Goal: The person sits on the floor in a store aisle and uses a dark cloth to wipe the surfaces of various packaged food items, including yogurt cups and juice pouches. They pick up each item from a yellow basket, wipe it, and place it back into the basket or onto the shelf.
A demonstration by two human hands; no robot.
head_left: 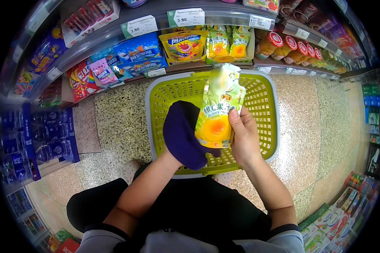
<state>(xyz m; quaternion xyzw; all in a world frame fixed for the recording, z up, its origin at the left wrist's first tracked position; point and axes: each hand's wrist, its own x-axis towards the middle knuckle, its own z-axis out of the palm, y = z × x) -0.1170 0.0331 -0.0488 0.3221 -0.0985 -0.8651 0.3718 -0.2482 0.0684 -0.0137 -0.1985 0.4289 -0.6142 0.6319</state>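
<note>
My right hand is closed around the right edge of a green and yellow juice jelly pouch, its thumb on the front. An orange fruit is pictured near the pouch's lower end, and the top end is blurred. A dark purple, cap-shaped cloth thing is carried by my left hand. That cloth covers most of the hand and hides its fingers. Both held things are above a yellow-green shopping basket with a grey rim, and the pouch overlaps the cloth's right side.
Ahead, a shelf carries blue candy bags, a yellow candy bag, a box of similar green pouches and jars with red lids. Bottled water packs stand at left. Small boxes lie at lower right.
</note>
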